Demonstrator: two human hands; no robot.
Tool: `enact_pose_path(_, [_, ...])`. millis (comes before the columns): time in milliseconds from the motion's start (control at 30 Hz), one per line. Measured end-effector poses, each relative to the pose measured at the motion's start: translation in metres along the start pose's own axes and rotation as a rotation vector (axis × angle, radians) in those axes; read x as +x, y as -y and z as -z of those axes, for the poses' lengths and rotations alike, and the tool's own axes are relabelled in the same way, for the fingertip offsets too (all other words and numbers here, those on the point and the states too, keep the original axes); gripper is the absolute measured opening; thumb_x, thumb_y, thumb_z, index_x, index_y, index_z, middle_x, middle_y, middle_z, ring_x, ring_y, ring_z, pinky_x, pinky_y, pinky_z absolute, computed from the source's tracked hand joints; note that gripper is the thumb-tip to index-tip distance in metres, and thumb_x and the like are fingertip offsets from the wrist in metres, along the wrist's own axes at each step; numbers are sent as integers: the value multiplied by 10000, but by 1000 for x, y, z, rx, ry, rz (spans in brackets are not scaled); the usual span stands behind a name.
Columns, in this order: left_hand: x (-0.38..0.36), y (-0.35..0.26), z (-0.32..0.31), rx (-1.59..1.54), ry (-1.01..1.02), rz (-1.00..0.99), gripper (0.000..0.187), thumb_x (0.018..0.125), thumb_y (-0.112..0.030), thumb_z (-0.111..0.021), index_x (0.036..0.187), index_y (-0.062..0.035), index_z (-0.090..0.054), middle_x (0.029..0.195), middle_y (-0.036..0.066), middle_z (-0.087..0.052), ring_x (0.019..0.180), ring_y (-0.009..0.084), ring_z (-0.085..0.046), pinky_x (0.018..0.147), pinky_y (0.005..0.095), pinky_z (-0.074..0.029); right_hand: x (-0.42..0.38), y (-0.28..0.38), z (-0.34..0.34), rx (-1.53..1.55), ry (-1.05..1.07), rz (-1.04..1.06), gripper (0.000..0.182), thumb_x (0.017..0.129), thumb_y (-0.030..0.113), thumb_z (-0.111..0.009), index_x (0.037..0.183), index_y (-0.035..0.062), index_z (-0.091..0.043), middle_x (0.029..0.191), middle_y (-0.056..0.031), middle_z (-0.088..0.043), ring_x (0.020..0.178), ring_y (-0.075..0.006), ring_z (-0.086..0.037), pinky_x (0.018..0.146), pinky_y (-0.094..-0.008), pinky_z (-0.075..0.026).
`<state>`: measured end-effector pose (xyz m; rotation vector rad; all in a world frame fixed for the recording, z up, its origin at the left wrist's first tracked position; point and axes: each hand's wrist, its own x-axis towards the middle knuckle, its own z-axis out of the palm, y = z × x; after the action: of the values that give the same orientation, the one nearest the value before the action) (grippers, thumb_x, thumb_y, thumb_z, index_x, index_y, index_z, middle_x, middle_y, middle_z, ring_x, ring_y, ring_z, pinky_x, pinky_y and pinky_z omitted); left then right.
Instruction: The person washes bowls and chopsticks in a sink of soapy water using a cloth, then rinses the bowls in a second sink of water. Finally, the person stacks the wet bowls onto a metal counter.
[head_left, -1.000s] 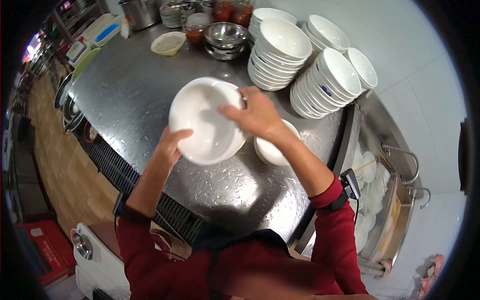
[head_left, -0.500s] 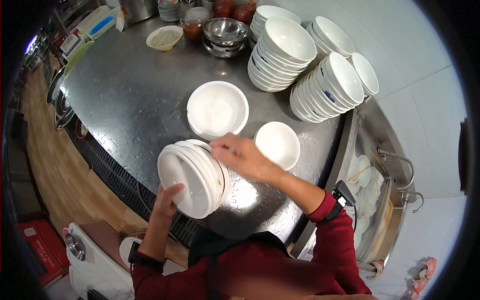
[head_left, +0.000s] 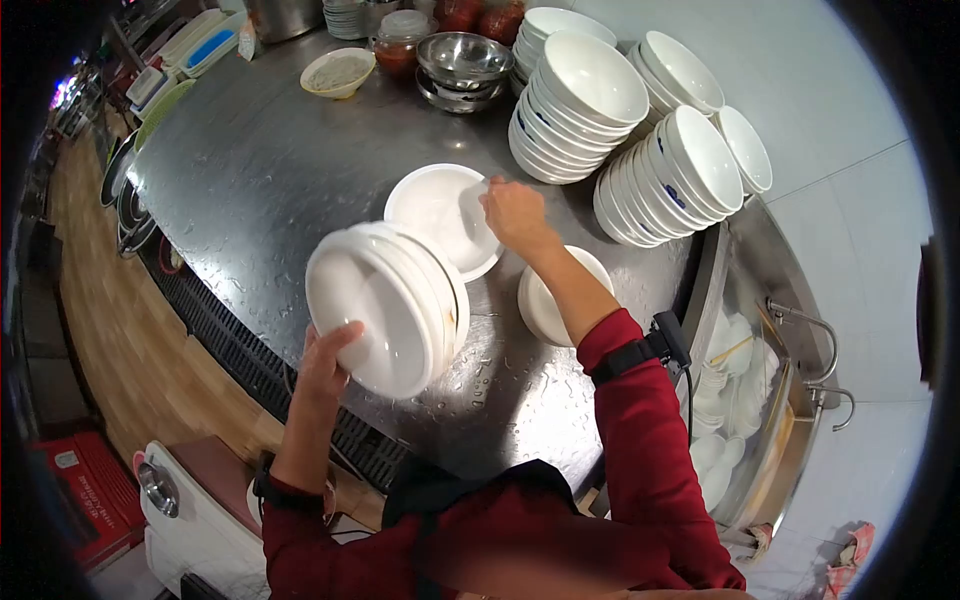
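Note:
My left hand grips a tilted stack of white shallow bowls from below left, its thumb lying inside the front one. The stack is held up over the steel table. Just behind it a larger white bowl rests on the table, partly covered by the stack. At that bowl's right rim is my right hand, fingers closed on the edge; the fingertips are partly hidden. Under my right forearm stands a smaller white bowl, partly covered by the arm.
Tall stacks of white bowls lean at the back right. Metal bowls, a yellowish bowl and a lidded jar stand at the back. A sink with dishes lies to the right. Water drops cover the wet steel table.
My right hand has left the rim of the held stack and moved up and right to the larger bowl's rim. The held stack has risen a little away from me.

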<state>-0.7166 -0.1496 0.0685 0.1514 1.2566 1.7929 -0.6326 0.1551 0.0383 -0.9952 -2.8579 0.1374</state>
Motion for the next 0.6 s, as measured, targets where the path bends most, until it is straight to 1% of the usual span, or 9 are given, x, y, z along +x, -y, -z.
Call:
enact_pose_path(100, [28, -13, -9, 44, 61, -29, 491, 712, -117, -605, 1155, 51, -474, 1023, 134, -566, 909, 216, -596, 784, 315, -495, -1, -5, 2, 71, -36, 66, 152, 804, 158, -543, 821, 23, -611, 806, -192, -639, 727, -367, -629, 653, -472, -498])
enact_pose_path(167, [43, -23, -22, 299, 224, -284, 374, 768, -89, -593, 1133, -88, -511, 1066, 174, -535, 938, 263, -577, 783, 336, -494, 0, -13, -2, 166, -73, 54, 162, 806, 154, -531, 796, 13, -611, 793, -207, -629, 726, -385, -616, 661, -482, -490])
enact_pose_path(300, [97, -31, -34, 197, 422, -289, 468, 713, -25, -627, 1161, -89, -510, 1117, 196, -537, 1009, 271, -567, 873, 353, -483, -1, -36, -7, 345, -103, 54, 204, 823, 162, -511, 775, -11, -606, 766, -248, -602, 742, -427, -582, 674, -497, -466])
enact_pose_path(333, [110, -31, -45, 168, 86, -27, 553, 684, -20, -599, 1217, 0, -454, 1118, 190, -543, 1032, 283, -560, 906, 368, -468, -7, -39, -3, 383, -96, 36, 237, 840, 183, -505, 779, -21, -609, 720, -246, -599, 673, -399, -601, 647, -467, -472])
enact_pose_path(367, [117, -31, -51, 172, 93, -38, 553, 684, -20, -599, 1217, 0, -454, 1118, 190, -543, 1032, 283, -560, 906, 368, -468, -12, -41, 0, 382, -109, 38, 237, 840, 183, -505, 779, -21, -609, 720, -246, -599, 673, -399, -601, 647, -467, -472])
enact_pose_path(433, [129, -30, -62, 229, 196, -70, 580, 653, 15, -543, 1218, 68, -423, 1083, 178, -553, 980, 280, -578, 835, 373, -499, -21, -46, 6, 775, 8, -192, 274, 855, 205, -508, 768, -33, -611, 642, -227, -592, 540, -337, -607, 582, -422, -478])
enact_pose_path(467, [135, -28, -65, 258, 176, -34, 576, 636, 30, -527, 1206, 52, -445, 1074, 177, -560, 962, 281, -585, 830, 369, -502, -29, -44, 15, 842, 22, -244, 386, 898, 297, -470, 760, -31, -621, 589, -163, -595, 440, -241, -585, 484, -354, -473])
enact_pose_path(500, [140, -25, -66, 263, 184, -42, 576, 636, 30, -527, 1206, 52, -445, 1074, 177, -560, 962, 281, -585, 830, 369, -502, -36, -42, 26, 843, 9, -243, 386, 898, 297, -470, 760, -31, -621, 589, -163, -595, 440, -241, -585, 484, -354, -473])
enact_pose_path(600, [149, -23, -69, 396, 167, -38, 565, 639, 25, -527, 1200, 43, -457, 1055, 181, -569, 941, 293, -592, 802, 384, -517, -47, -42, 39, 1148, 72, -340, 647, 918, 512, -326, 744, -42, -610, 569, -98, -586, 447, -178, -575, 389, -283, -439])
